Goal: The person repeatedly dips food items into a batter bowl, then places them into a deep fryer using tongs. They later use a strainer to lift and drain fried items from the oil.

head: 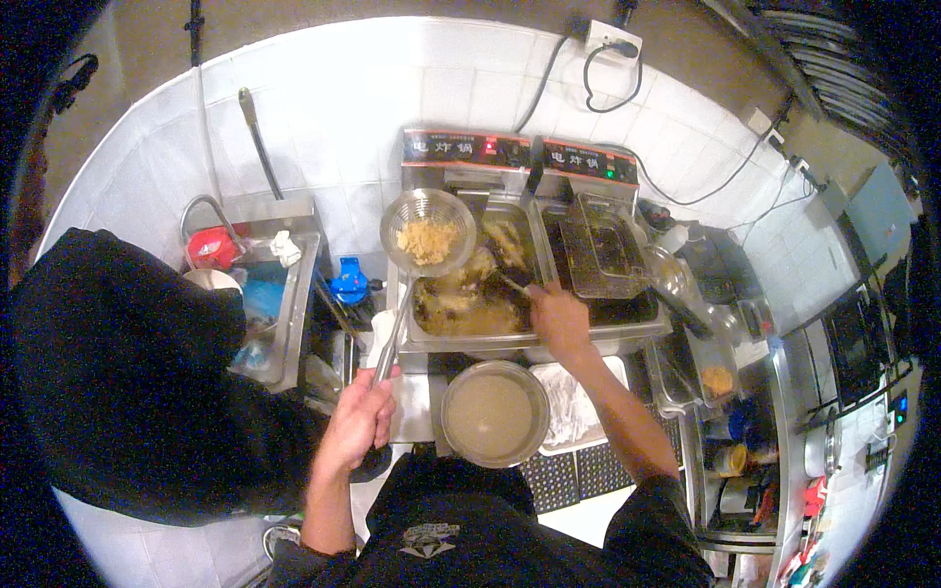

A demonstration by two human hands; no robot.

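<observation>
My left hand point(362, 420) grips the long metal handle of a perforated strainer ladle point(459, 253). Golden fried crumbs point(428, 241) lie in its bowl, which is over the back left of the left electric fryer point(485, 341). In my right hand point(560, 321) is a thin utensil point(511, 281) that reaches into the left tank; its far end is blurred or hidden in the oil. Cloudy, foamy oil point(470, 312) fills the front of that tank, and pale pieces point(506, 242) lie further back. Below the fryer's front edge is a round bowl point(496, 411) of beige liquid.
A wire fry basket point(610, 246) rests over the right fryer tank. Beside the bowl is a white tray point(621, 367) with whitish contents. A person in dark clothing point(140, 382) stands close on my left, by a steel sink point(298, 316). Clear containers point(717, 353) stand to the right.
</observation>
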